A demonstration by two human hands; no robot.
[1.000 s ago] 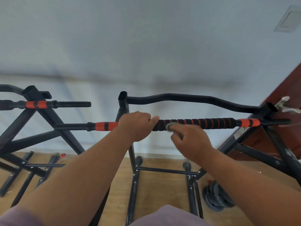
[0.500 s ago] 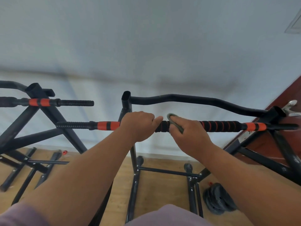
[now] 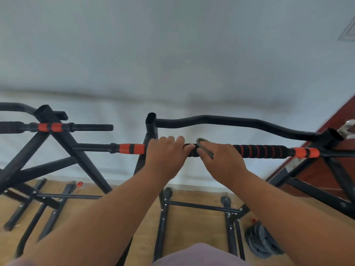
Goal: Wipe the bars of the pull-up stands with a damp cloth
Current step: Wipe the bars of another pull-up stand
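Head view: my left hand (image 3: 166,153) is wrapped over the padded bar (image 3: 259,151) of the near stand, fingers (image 3: 173,140) curled round it, just right of the orange band (image 3: 131,148) at the bar's left end. My right hand (image 3: 222,159) is just beside it on the same bar, fingers out of sight behind the hand, gripping a grey cloth (image 3: 204,146) against the foam. A fold of cloth sticks out above and left of the knuckles. The two hands are near each other, not touching as far as I can see. Right of my right hand the black foam with thin orange rings runs to a second orange band (image 3: 305,152) at the frame post (image 3: 332,138).

Behind and above the padded bar sits the curved black top bar (image 3: 230,121) of the same stand, bare metal, fixed to the upright tube (image 3: 151,123) at the left. A second stand (image 3: 50,120) is off to the left, its own ribbed bar with orange bands (image 3: 50,127) pointing right, apart from mine. Black legs and cross braces (image 3: 199,206) sit on the wooden floor (image 3: 194,223). A stack of dark weight plates (image 3: 259,240) lies on the floor at lower right. White wall (image 3: 172,54) behind, red-brown door (image 3: 338,120) at the right edge with a metal handle (image 3: 346,128).
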